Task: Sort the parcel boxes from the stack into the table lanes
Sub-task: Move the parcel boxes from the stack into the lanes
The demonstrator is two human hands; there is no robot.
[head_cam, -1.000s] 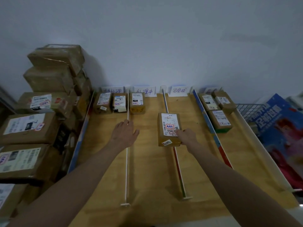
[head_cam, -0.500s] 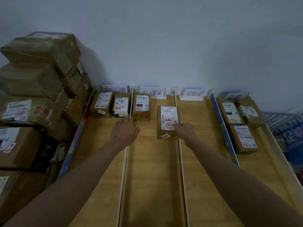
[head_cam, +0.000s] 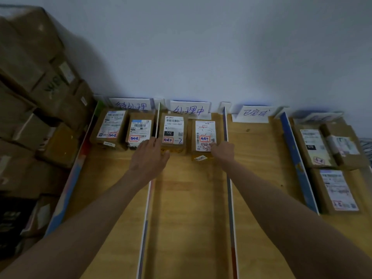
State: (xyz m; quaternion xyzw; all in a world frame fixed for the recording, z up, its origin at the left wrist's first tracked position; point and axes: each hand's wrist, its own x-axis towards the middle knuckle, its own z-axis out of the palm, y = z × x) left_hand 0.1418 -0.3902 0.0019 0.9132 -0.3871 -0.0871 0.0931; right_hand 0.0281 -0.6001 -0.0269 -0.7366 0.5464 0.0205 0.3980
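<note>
Brown parcel boxes (head_cam: 203, 137), white labels (head_cam: 205, 133), red stamps (head_cam: 204, 138)

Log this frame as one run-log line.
phase: placing | right hand: fingers on parcel box in second lane, beside another box | left hand: open over divider

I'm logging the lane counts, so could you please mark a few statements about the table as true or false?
1. The second lane from the left holds two parcels. True: the 122 parcel and the parcel under the right hand sit side by side there.
2. The third lane holds three parcels. False: no parcel shows in it.
3. The right hand touches the near right corner of a parcel. True.
4. The left hand grips a box from the stack. False: it lies open over the white divider, holding nothing.
5. The leftmost lane holds two parcels at its far end. True: the left parcel and its neighbour.
</note>
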